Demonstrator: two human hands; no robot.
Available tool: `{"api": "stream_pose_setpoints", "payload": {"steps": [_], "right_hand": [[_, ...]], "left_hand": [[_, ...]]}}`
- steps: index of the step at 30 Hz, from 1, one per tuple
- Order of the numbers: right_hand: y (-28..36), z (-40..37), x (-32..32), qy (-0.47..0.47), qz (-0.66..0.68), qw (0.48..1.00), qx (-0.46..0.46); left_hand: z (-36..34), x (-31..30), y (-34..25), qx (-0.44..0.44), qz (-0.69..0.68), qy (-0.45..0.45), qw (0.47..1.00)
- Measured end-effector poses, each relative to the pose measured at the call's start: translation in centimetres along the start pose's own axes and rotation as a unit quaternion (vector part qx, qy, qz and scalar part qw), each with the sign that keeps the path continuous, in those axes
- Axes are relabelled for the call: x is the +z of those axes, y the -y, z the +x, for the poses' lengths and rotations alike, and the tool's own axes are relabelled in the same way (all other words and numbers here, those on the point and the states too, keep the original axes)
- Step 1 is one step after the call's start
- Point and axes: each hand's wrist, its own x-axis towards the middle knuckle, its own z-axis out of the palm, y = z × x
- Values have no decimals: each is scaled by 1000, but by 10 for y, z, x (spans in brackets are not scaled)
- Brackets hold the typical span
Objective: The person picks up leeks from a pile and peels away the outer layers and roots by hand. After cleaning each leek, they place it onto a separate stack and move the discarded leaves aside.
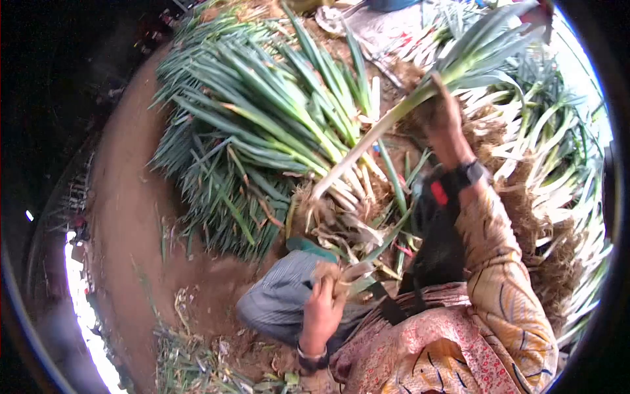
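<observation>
A long leek [367, 139] slants across the upper middle, its roots low on the left and its broad green leaves at the upper right. My right hand [445, 125] is closed round its stalk just below the leaves, partly blurred. Over the striped cloth on my knee [272, 299], my left hand [323, 312] is closed with fingers curled; what lies in it is unclear. Pale, dry leaf pieces [357, 272] are beside its fingertips. A big pile of leeks [243, 111] lies ahead, left of my right hand.
Rows of leeks with white stalks and brown roots [538, 177] line the right side. Leaf scraps [190, 361] lie on the brown ground [131, 223] at lower left. A blue container [390, 4] and pale sheet [387, 26] are at the top.
</observation>
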Motion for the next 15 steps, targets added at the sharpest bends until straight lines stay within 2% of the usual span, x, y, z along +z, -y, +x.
{"api": "stream_pose_setpoints", "payload": {"steps": [1,2,3,4,6,7,8,9,10,13,15], "right_hand": [[0,-14,4,-18,45,999,21],[-1,-14,-31,48,-16,997,59],[13,-41,-12,63,-18,996,58],[23,-70,6,77,-19,995,60],[29,-94,-1,99,-56,991,69],[30,-104,-6,106,-86,988,72],[31,-114,-10,115,-114,984,76],[34,-135,12,114,-72,989,64],[31,-141,4,156,-68,983,67],[30,-174,13,184,-148,969,78],[26,-189,14,178,-120,972,97]], "left_hand": [[19,-1,-7,-26,-31,-31,999],[31,-4,-13,-56,-63,-60,995],[41,-19,-23,-80,-157,-82,981],[48,-27,-32,-74,-137,-153,976],[58,-24,-32,-44,-216,-197,955],[64,-27,-45,-81,-259,-228,935],[68,-27,-47,-15,-207,-238,949],[80,-23,-56,110,-200,-311,922],[87,-26,-65,161,-169,-298,926],[98,-32,-109,139,-231,-264,926],[95,-32,-118,130,-308,-223,916]]}}
